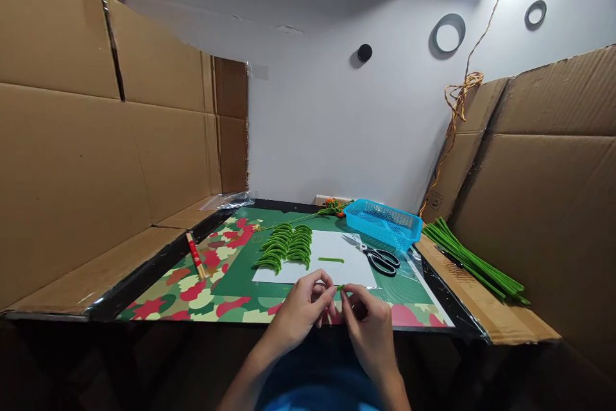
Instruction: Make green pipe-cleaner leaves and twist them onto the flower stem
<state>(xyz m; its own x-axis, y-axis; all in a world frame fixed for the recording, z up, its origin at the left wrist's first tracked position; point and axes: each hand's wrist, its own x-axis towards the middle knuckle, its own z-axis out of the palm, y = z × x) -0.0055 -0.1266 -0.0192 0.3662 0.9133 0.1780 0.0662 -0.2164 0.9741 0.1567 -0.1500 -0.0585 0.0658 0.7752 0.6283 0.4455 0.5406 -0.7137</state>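
My left hand point(305, 305) and my right hand point(369, 321) meet over the near edge of the table, fingertips pinched on a short green pipe cleaner piece point(339, 287). Fingers cover much of this piece. Just beyond, on a white sheet of paper point(332, 244), lies another short pipe cleaner point(331, 260), nearly straight. To its left, several curved green pipe cleaner pieces are laid in two columns, a left column point(273, 247) and a right column point(300, 245). Black-handled scissors point(384, 261) rest partly on the sheet's right side, blades pointing away to the left.
A blue plastic basket point(407, 231) stands at the back right, beside orange flowers point(337, 206) on a green stem. Long green pipe cleaners point(481, 263) and a black pen point(450, 257) lie on cardboard at right. A red-wrapped stick bundle point(194, 254) lies left. Cardboard walls point(553, 193) flank the table.
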